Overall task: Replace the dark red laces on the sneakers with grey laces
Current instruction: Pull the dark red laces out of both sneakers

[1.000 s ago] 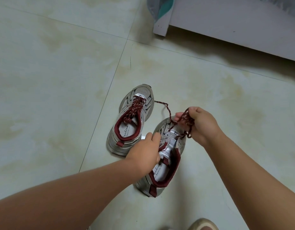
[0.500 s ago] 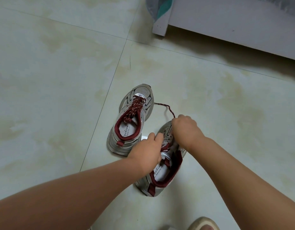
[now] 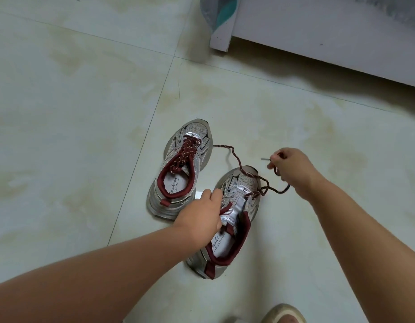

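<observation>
Beige slipper toe (image 3: 283, 313) at the near edge of the floor (image 3: 62, 136). Next out, the right sneaker (image 3: 227, 229), silver with dark red lining; left hand (image 3: 199, 220) grips its tongue and collar, fingers curled on it. The dark red lace (image 3: 262, 190) is nearly out, seemingly through only the front eyelets. Right hand (image 3: 293, 169) pinches that lace, tip sticking out past the fingers, just right of the toe. Left sneaker (image 3: 183, 166) beyond, fully laced. White furniture base (image 3: 318, 38) along the far edge. No grey laces in view. Step: unlacing the first shoe. Next: pull the lace free of the last eyelets while the shoe is pinned.
</observation>
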The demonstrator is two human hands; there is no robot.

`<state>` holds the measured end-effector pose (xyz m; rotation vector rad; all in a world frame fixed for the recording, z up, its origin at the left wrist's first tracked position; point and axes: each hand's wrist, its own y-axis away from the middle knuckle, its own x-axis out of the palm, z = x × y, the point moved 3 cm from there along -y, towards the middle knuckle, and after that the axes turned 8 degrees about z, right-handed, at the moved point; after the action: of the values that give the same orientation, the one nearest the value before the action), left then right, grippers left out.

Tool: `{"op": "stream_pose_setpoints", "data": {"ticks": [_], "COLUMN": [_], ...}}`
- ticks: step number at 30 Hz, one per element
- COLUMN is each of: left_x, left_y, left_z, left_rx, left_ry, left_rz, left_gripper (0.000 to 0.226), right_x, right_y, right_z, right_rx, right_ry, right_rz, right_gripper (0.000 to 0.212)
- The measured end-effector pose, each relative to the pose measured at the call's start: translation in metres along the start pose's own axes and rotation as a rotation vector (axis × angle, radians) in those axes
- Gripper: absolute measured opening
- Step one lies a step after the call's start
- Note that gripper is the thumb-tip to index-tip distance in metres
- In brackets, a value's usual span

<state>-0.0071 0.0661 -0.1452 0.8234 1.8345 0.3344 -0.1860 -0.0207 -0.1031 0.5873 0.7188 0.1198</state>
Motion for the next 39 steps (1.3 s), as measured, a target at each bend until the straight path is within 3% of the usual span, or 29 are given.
{"op": "stream_pose_setpoints", "data": {"ticks": [3, 8, 10, 13, 15, 17, 20, 21, 23, 26, 29, 31, 35, 39], "left_x": [0.001, 0.001, 0.001, 0.001, 0.001, 0.000, 0.000, 0.000, 0.000, 0.000, 0.001, 0.001, 0.001, 0.001], "left_y": [0.000, 0.001, 0.001, 0.003, 0.004, 0.005, 0.006, 0.007, 0.007, 0.008, 0.009, 0.010, 0.009, 0.010], "left_z": [0.000, -0.001, -0.001, -0.001, -0.001, -0.001, -0.003, -0.003, -0.004, -0.004, -0.004, -0.003, -0.002, -0.001], "left_rx": [0.001, -0.004, -0.006, -0.005, -0.011, -0.016, -0.020, -0.023, -0.028, -0.038, -0.043, -0.046, -0.051, -0.051], "left_ry": [0.002, 0.001, -0.002, -0.010, -0.003, 0.006, 0.006, 0.004, 0.004, 0.005, 0.010, 0.010, 0.011, 0.014], "left_rz": [-0.004, -0.020, -0.022, -0.029, -0.034, -0.036, -0.044, -0.048, -0.055, -0.058, -0.061, -0.064, -0.065, -0.053], "left_gripper": [0.030, 0.029, 0.029, 0.030, 0.030, 0.030, 0.030, 0.030, 0.029, 0.027, 0.026, 0.026, 0.027, 0.028], "right_x": [0.020, 0.030, 0.029, 0.028, 0.019, 0.003, -0.028, -0.037, -0.044, -0.025, 0.011, 0.027, 0.039, 0.026], "right_y": [0.006, 0.019, 0.023, 0.028, 0.028, 0.026, 0.032, 0.034, 0.040, 0.041, 0.039, 0.042, 0.042, 0.042], "right_z": [-0.017, -0.031, -0.032, -0.037, -0.040, -0.045, -0.047, -0.048, -0.048, -0.044, -0.043, -0.042, -0.038, -0.034], "right_rx": [-0.018, 0.053, 0.060, 0.086, 0.119, 0.164, 0.163, 0.138, 0.120, 0.032, -0.013, 0.004, 0.013, -0.001], "right_ry": [0.250, 0.394, 0.396, 0.159, -0.048, -0.393, -1.109, -1.182, -0.969, -0.355, 0.139, 0.328, 0.372, -0.272], "right_rz": [0.102, 0.246, 0.291, 0.275, 0.135, -0.048, -0.225, -0.255, -0.321, -0.345, -0.118, 0.003, 0.100, -0.018], "right_gripper": [0.012, 0.025, 0.021, 0.018, 0.021, 0.029, 0.028, 0.026, 0.027, 0.020, 0.018, 0.024, 0.015, 0.024]}}
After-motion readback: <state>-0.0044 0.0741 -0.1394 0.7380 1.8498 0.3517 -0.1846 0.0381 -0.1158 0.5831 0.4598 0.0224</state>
